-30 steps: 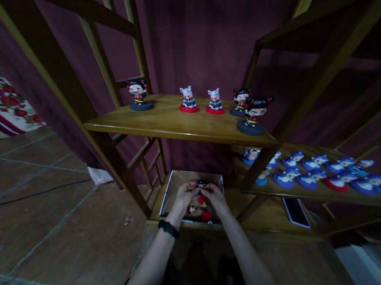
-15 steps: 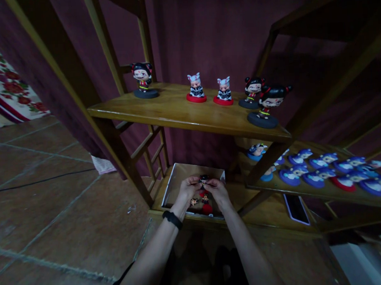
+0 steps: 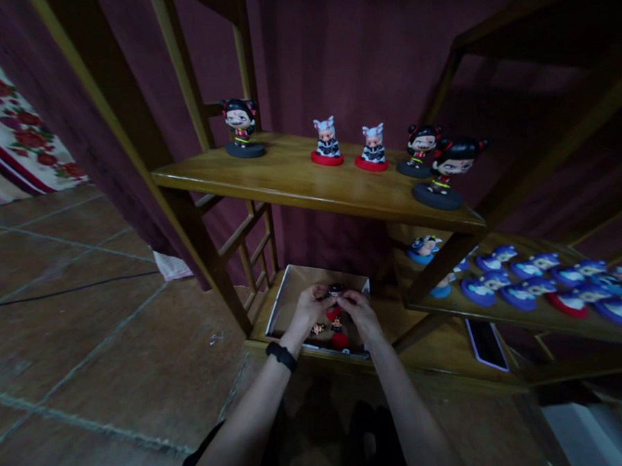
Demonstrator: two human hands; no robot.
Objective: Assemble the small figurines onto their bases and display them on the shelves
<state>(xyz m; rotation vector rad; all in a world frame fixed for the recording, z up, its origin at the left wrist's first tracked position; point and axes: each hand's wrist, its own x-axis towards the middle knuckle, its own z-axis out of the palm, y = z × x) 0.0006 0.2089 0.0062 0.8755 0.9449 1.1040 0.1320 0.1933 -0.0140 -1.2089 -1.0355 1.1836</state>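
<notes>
Over an open cardboard box (image 3: 288, 297) on the lowest shelf, my left hand (image 3: 312, 307) and my right hand (image 3: 357, 307) pinch a small black-haired figurine (image 3: 335, 291) between them. The fingers of both hands are closed on its sides, and they partly cover its body. Below it in the box lie another small figurine (image 3: 336, 323) and a figurine (image 3: 317, 328) by my left wrist. A red round base (image 3: 339, 341) shows near the box's front edge.
On the wooden shelf (image 3: 287, 178) above stand black-haired figurines (image 3: 241, 125) on dark bases and two white-haired figurines (image 3: 326, 142) on red bases. To the right, a lower shelf carries several blue figurines (image 3: 522, 291). A phone (image 3: 486, 345) lies on the bottom board.
The view has shifted slightly, so the shelf sits a little further right. Both hands still hold the figurine over the box, its head now tipped somewhat differently.
</notes>
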